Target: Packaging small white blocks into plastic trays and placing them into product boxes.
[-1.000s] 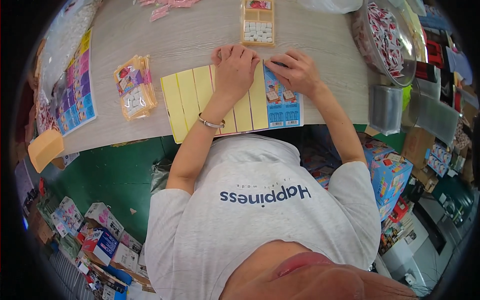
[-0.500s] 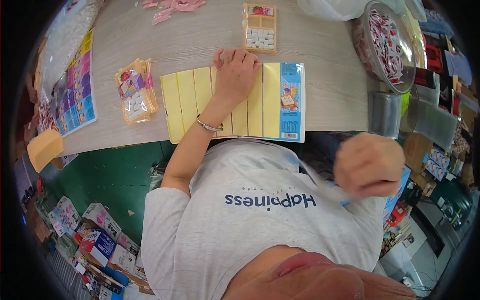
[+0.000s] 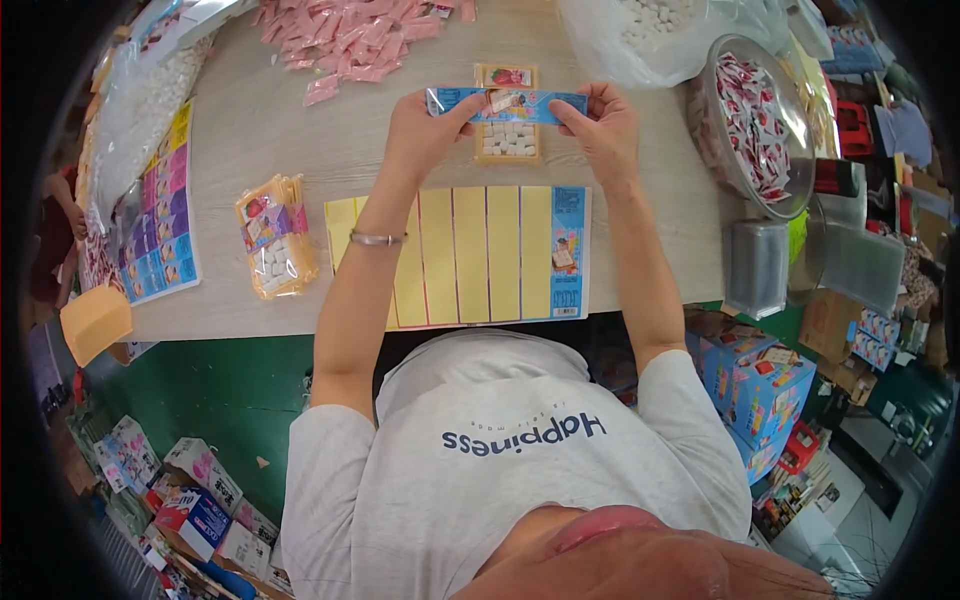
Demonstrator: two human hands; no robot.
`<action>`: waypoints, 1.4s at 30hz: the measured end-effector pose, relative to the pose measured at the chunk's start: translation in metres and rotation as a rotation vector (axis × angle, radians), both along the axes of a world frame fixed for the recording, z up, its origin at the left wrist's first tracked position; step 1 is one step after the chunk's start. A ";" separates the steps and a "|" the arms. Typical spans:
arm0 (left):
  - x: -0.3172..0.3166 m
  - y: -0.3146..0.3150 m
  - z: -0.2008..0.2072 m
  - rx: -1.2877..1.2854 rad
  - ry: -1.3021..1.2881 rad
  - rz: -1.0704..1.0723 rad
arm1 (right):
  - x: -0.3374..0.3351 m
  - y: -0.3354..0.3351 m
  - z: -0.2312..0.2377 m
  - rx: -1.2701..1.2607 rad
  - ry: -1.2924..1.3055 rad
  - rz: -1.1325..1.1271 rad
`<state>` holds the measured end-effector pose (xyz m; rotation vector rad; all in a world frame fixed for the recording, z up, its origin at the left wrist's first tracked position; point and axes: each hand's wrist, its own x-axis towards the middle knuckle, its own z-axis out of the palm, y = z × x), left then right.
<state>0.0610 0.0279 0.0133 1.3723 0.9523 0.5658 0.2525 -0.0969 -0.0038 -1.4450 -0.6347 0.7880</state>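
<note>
Pale wood-grain worktable (image 3: 300,150), crowded at every edge. Both sets of fingers are pinched on a blue label strip (image 3: 507,104): left hand (image 3: 425,128) has one end, right hand (image 3: 600,125) the other, stretched flat and level just above a small clear packet of white tablets (image 3: 507,128), apparently to line it up. Nearer the body lies the sticker sheet (image 3: 470,255), mostly bare yellow backing, one blue label left. Pink wrappers (image 3: 350,40) lie farther back, a finished packet (image 3: 275,248) to the left.

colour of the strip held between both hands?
Blue strip with a small picture mid-way, pinched by left hand and right hand; head view.
</note>
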 end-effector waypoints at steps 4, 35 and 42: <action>0.015 0.018 -0.015 0.100 0.243 -0.020 | 0.006 0.017 -0.012 -0.111 -0.018 -0.097; 0.003 -0.045 -0.012 -0.455 -0.421 0.016 | 0.014 -0.019 -0.007 0.100 0.260 0.034; -0.012 -0.097 0.007 -0.793 -0.857 -0.178 | -0.061 -0.048 0.060 0.385 0.753 0.277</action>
